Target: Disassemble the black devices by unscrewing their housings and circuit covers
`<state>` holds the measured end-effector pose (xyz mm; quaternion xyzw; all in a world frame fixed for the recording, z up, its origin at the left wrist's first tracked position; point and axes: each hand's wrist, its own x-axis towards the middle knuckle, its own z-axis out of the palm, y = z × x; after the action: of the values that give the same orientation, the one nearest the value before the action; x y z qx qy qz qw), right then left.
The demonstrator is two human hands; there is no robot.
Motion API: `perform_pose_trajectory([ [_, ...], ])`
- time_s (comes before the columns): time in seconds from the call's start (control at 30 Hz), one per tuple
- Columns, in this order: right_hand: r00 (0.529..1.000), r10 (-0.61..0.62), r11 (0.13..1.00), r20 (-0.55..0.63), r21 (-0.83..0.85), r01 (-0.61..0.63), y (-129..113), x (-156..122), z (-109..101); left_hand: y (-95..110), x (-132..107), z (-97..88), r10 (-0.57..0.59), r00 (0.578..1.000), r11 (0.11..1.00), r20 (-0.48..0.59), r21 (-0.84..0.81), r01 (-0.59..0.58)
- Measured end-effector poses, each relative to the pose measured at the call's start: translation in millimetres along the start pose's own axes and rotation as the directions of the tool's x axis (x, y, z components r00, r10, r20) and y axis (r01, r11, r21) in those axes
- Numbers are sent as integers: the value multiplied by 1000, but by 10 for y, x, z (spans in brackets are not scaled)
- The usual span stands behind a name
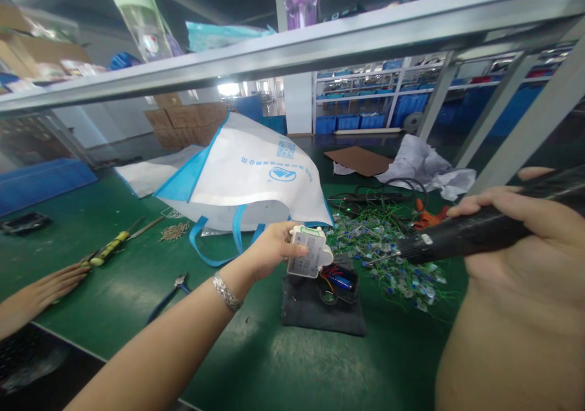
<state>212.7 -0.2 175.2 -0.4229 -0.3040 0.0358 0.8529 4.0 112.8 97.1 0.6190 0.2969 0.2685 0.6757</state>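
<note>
My left hand (272, 249) is closed on a white plastic device cover (304, 260) with a grey printed label, its thumb resting on the face. Just below and right of it, a dark open casing (350, 292) holds red and yellow wires and a blue cylindrical part (340, 282). That casing lies on a dark grey cloth pad (320, 319). In my right hand (507, 228) is a black electric screwdriver (457, 234), its bit pointing left over a heap of small clear and blue pieces with green wires (415, 280).
A white and blue bag (256, 161) lies behind my left hand. Blue-handled pliers (167, 298), a pile of screws (174, 231) and a yellow-handled tool (109, 249) are leftward, where another person's hand (55, 286) rests. A shelf edge (292, 48) crosses overhead.
</note>
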Motion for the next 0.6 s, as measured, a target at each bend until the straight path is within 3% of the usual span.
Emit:
perform_pose_trajectory([
  [0.07,999,46,998,27,38,-47,9,-59,31,18,-17,22,5,1000,998,-30,-56,-7],
  [0.17,958,127,992,255,-36,-122,35,-144,62,93,-63,77,8,992,989,-129,-143,-26],
  [0.23,864,207,969,459,-220,-115,62,-200,89,153,-102,116,9,980,980,-198,-195,-48],
  [0.3,740,294,900,605,-436,-2,104,-265,129,203,-142,146,20,968,968,-251,-239,-82],
  [0.37,639,357,830,681,-545,117,168,-350,172,234,-181,165,38,956,956,-291,-269,-120],
  [0.43,577,388,829,719,-545,122,247,-456,205,247,-215,185,59,947,947,-315,-283,-153],
  [0.5,586,368,871,722,-489,55,319,-570,223,245,-242,215,80,935,941,-346,-283,-185],
  [0.6,658,313,902,685,-430,19,375,-712,231,230,-265,274,93,905,930,-414,-289,-227],
])
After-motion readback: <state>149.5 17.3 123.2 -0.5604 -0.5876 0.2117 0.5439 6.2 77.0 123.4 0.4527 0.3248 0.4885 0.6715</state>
